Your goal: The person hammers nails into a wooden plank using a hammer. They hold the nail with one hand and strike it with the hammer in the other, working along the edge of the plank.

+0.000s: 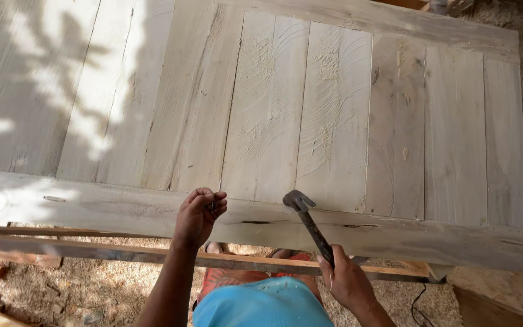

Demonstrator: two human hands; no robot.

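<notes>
I'm gripping the hammer (pixel 310 225) low on its handle in my right hand (pixel 347 283), head-heavy, hovering over the door (pixel 334 121) rail; left hand (pixel 198 215) fingers are pinching something small, maybe a nail.

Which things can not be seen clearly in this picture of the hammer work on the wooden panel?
- What the left hand pinches: too small, covered by its fingers.
- Lower hammer handle: hidden inside the right hand.
- Wooden panel: cut off by the top and left edges.
- Legs and feet: hidden under the front board.
</notes>
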